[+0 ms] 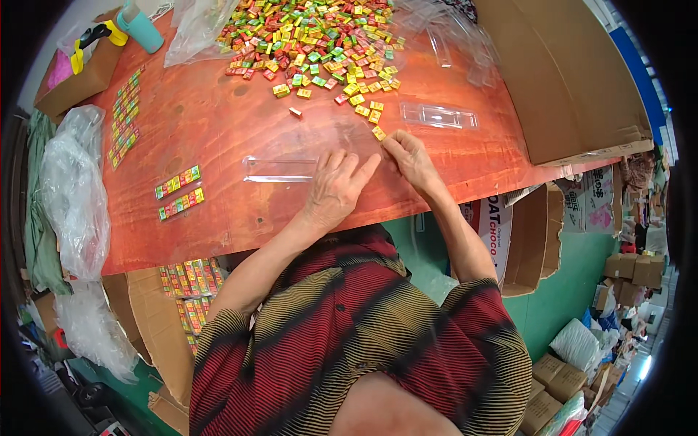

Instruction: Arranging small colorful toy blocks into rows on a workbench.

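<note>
The left hand (333,190) lies flat, fingers spread, pinning one end of a clear plastic tray (280,168) near the table's (218,123) front edge. The right hand (408,156) seems to pinch a small yellow packet (379,134) just beside that tray, though the grip is hard to make out. The loose heap of coloured packets (313,40) fills the far edge. The light tray could skid if the palm lifts.

A red-brown wooden table (218,131) carries a candy pile (313,40), clear trays (280,168) and filled strips (179,192).
</note>
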### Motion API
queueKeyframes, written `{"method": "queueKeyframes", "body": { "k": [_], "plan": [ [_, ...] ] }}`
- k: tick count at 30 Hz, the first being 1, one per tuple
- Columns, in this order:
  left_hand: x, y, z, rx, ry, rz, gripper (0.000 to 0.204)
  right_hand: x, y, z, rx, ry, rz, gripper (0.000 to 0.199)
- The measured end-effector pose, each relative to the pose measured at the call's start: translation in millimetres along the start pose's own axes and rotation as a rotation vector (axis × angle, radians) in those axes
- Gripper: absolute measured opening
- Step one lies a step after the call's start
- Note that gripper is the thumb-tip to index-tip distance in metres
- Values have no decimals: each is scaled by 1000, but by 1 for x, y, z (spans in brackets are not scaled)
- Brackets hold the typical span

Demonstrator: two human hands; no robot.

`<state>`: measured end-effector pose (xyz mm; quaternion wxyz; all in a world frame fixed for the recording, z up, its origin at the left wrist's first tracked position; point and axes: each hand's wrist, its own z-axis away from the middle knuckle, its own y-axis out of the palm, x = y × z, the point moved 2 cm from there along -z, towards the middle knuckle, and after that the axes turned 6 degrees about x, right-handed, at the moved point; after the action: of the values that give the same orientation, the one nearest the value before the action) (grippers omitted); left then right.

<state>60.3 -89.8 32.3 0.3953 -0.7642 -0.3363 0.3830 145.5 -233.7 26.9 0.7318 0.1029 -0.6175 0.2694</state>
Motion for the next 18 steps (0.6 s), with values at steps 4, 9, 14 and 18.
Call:
{"method": "queueKeyframes", "body": {
  "k": [4, 9, 14, 18],
  "plan": [
    [-1, -7, 5, -121, -66, 82, 38, 4, -3, 9, -140, -216, 215, 13],
    [4, -17, 21, -125, -108, -2, 41, 7, -2, 30, -293, -576, 855, 9],
    [21, -22, 40, -74, -195, -107, 39, -15, 3, 36, 19, -735, 918, 15],
    [7, -14, 37, 15, -159, -90, 40, 7, -44, 11, -315, -585, 1050, 19]
  ]
}}
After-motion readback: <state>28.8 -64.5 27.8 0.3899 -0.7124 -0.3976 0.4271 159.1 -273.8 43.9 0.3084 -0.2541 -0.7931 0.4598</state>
